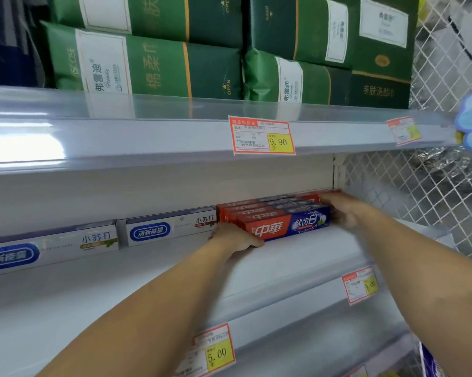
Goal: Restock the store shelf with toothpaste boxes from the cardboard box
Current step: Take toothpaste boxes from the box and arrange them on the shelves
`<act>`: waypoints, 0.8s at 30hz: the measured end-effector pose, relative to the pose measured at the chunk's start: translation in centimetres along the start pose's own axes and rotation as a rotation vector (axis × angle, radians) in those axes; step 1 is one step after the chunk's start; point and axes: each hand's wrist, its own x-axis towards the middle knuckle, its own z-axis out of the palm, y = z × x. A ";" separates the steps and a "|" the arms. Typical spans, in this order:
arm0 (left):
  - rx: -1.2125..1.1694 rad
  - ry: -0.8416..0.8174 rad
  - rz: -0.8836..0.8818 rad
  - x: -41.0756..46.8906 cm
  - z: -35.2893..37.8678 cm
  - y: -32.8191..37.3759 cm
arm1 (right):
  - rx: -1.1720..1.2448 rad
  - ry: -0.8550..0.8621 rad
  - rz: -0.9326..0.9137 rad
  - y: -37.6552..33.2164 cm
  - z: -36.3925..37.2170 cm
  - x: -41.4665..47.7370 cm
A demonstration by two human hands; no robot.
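as the toothpaste boxes are lying lengthwise between them, the right hand is pressing flat, while for the left hand i cannot tell.

red-and-blue toothpaste boxes, lying lengthwise, packed together on white shelf

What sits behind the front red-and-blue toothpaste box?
More matching boxes line up behind it toward the back panel. The right hand covers their right ends; exact count unclear.
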 end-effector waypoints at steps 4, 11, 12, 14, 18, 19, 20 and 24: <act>-0.007 -0.017 -0.016 0.3 -0.1 -0.2 | 0.062 -0.223 0.026 -0.6 1.0 0.2; -0.077 -0.115 0.041 -0.3 -0.6 0.3 | 0.071 -0.286 0.051 -0.5 1.0 0.9; -0.083 -0.121 0.047 -0.4 -0.6 0.4 | 0.073 -0.281 0.056 -0.5 1.0 0.9; -0.085 -0.131 0.046 -0.6 -0.7 0.5 | 0.056 -0.279 0.062 -0.5 0.9 1.1; -0.077 -0.130 0.050 -0.7 -0.7 0.7 | 0.043 -0.301 0.087 -0.5 1.1 1.3; -0.083 -0.130 0.050 -0.8 -0.6 0.7 | 0.053 -0.307 0.089 -0.5 1.2 1.4; -0.090 -0.132 0.046 -0.9 -0.6 0.8 | 0.065 -0.311 0.090 -0.5 1.2 1.5; -0.094 -0.142 0.045 -1.3 -0.7 1.1 | 0.075 -0.322 0.090 -0.4 1.2 1.8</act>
